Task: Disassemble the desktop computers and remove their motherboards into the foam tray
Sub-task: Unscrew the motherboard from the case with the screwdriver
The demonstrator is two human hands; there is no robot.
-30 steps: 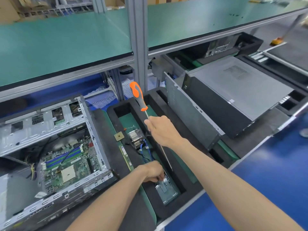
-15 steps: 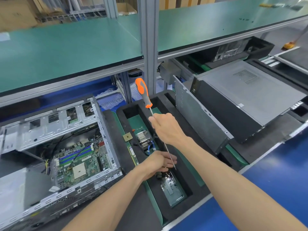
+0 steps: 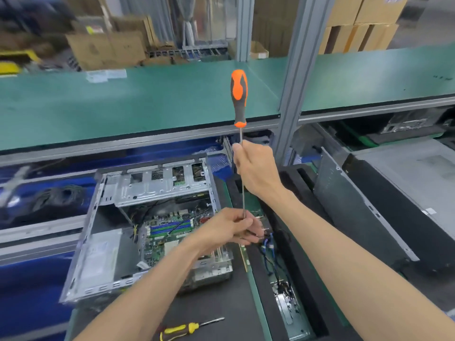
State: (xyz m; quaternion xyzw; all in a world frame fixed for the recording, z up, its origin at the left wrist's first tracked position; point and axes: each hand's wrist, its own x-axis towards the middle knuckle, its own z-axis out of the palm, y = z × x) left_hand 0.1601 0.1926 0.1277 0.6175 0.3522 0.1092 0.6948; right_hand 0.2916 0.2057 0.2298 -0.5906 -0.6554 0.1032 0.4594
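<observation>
Now the long orange-and-grey-handled screwdriver is up and near vertical, handle on top. 1 s ago its tip was down in the black foam tray; both hands have since lifted and swung toward the open silver desktop case. Right hand grips the steel shaft high up. Left hand has its fingers pinched round the lower shaft near the tip; can't tell if a screw is in there.

Read: tray-side work looks finished, the next target is probably the green motherboard, not yet out of the case.

1 removed board already lies in the tray, with blue wires on top.

In the way: black cables cross the installed board; the left forearm hides its near corner. Closed grey computer case sits right of the tray. Small yellow-handled screwdriver lies on the dark surface near the edge.
</observation>
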